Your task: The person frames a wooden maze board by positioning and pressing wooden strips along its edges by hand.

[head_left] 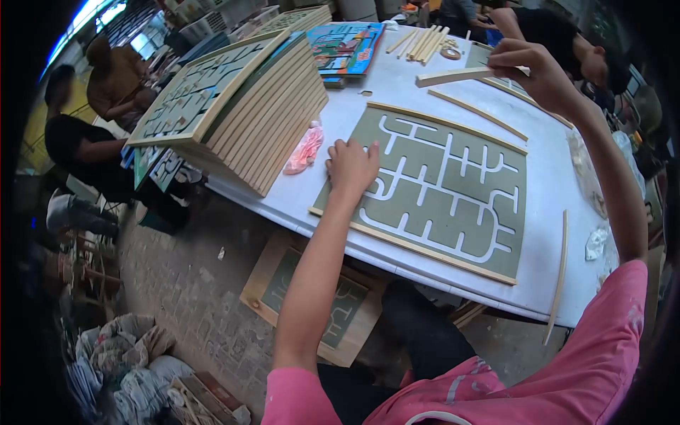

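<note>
On the table lies a grey-green board (pixel 418 180) cut with white maze-like grooves. Wooden strips line its far edge (pixel 446 126) and its near edge (pixel 411 244). My left hand (pixel 352 166) rests on the board's left side, fingers spread and slightly bent, thumb apart. Raised above the far right corner, my right hand (pixel 531 67) pinches one end of a short wooden strip (pixel 453 76), which points left. Beneath it, a loose thin strip (pixel 478 113) lies just beyond the board.
A tall stack of framed boards (pixel 255 134) stands at left, beside a pink plastic bag (pixel 306 150). Wooden sticks (pixel 428 44) and a tape roll (pixel 450 53) lie at the back. A thin strip (pixel 557 276) overhangs the near right edge. Other people work around.
</note>
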A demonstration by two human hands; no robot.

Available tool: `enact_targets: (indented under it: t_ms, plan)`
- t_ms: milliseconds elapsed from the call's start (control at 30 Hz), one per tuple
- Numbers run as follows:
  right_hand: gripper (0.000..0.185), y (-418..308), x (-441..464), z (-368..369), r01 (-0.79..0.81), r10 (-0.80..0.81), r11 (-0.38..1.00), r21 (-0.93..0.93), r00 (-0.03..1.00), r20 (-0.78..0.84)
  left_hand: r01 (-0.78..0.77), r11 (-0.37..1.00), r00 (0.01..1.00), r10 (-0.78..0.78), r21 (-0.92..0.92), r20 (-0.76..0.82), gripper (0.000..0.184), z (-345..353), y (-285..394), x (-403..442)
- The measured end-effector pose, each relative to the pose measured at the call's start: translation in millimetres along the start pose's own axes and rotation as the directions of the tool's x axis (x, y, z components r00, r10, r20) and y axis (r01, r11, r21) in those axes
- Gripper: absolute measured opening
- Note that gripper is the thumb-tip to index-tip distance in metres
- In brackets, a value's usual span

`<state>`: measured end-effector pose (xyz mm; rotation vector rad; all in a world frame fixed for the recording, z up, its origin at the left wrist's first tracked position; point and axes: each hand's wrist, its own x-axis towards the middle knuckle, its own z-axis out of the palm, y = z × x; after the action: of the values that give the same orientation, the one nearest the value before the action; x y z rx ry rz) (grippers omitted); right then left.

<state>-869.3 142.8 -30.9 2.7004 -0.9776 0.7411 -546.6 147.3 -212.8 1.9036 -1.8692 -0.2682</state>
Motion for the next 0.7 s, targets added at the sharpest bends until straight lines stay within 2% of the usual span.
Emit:
enact_targets:
  t_ms: [67, 133, 200, 233, 267, 300, 333, 367, 400, 433, 467, 500, 567, 633, 700]
  plan:
    - [0.017, 5.1, -4.5, 2.3, -0.086, 0.086, 0.995, 0.057, 0.996, 0.006, 0.007, 1.000, 1.000, -0.007, -0.020, 0.023, 0.053, 1.8, 8.1, -1.2]
    - [0.017, 9.8, -7.7, 6.9, -0.087, 0.087, 0.993, 0.074, 0.996, 0.012, 0.001, 0.999, 0.997, 0.001, -0.039, 0.073, 0.053, 2.5, 8.1, -2.8]
    - [0.016, 19.0, -17.4, 4.6, 0.007, -0.006, 1.000, -0.020, 1.000, 0.019, -0.023, 1.000, 1.000, 0.023, -0.008, 0.019, 0.051, 4.9, 8.8, -1.5]
    - [0.014, 19.5, -20.9, 0.0, -0.068, 0.064, 0.992, 0.106, 0.997, 0.040, -0.046, 0.999, 0.999, 0.046, -0.018, 0.002, 0.051, 10.0, 4.5, 2.0]
    - [0.015, 26.1, -26.7, 2.0, -0.043, 0.042, 0.998, 0.049, 0.999, 0.017, -0.080, 0.996, 0.997, 0.080, -0.037, -0.008, 0.051, 15.2, -3.3, 8.7]
    - [0.015, -19.3, -12.7, -26.6, -0.018, 0.019, 0.999, -0.031, 0.999, 0.041, -0.090, 0.996, 0.996, 0.090, 0.000, -0.007, 0.051, 22.0, -8.9, 17.9]
    - [0.015, -4.8, -18.5, -23.8, -0.125, 0.117, 0.985, 0.121, 0.991, 0.069, -0.112, 0.993, 0.994, 0.111, -0.032, -0.013, 0.053, 22.7, -8.6, 21.4]
    - [0.017, -6.9, -23.1, -30.2, -0.054, 0.058, 0.995, -0.086, 0.997, 0.041, -0.150, 0.988, 0.988, 0.151, -0.021, 0.043, 0.056, 26.8, -13.5, 30.6]
    - [0.018, -18.4, -23.8, -42.2, -0.073, 0.097, 0.971, -0.227, 0.990, 0.099, -0.132, 0.991, 0.990, 0.131, 0.000, 0.055, 0.059, 26.2, -8.3, 30.8]
    - [0.018, 4.7, -32.2, -31.3, -0.050, 0.051, 0.999, -0.004, 0.999, 0.009, -0.142, 0.990, 0.987, 0.141, 0.010, 0.076, 0.060, 23.3, -4.8, 31.1]
    - [0.017, 12.7, -35.6, -27.9, -0.130, 0.131, 0.989, 0.063, 0.991, 0.000, -0.143, 0.989, 0.987, 0.140, 0.026, 0.082, 0.061, 19.4, -0.8, 31.5]
    - [0.017, 14.9, -37.4, -29.5, -0.123, 0.123, 0.990, 0.063, 0.992, -0.002, -0.162, 0.987, 0.983, 0.160, 0.019, 0.095, 0.061, 16.2, 4.7, 30.3]
    - [0.017, 5.5, -40.9, -38.6, -0.117, 0.118, 0.991, 0.067, 0.993, -0.004, -0.055, 0.998, 0.993, 0.055, -0.002, 0.104, 0.062, 9.9, 11.9, 26.0]
    - [0.016, -8.3, -44.0, -48.9, -0.149, 0.151, 0.985, -0.086, 0.988, 0.017, -0.050, 0.999, 0.995, 0.049, 0.007, 0.084, 0.062, 8.5, 16.2, 20.8]
    - [0.016, -5.3, -47.4, -49.9, -0.141, 0.141, 0.988, -0.067, 0.990, 0.007, -0.040, 0.999, 0.997, 0.039, 0.019, 0.061, 0.063, 8.8, 17.9, 16.5]
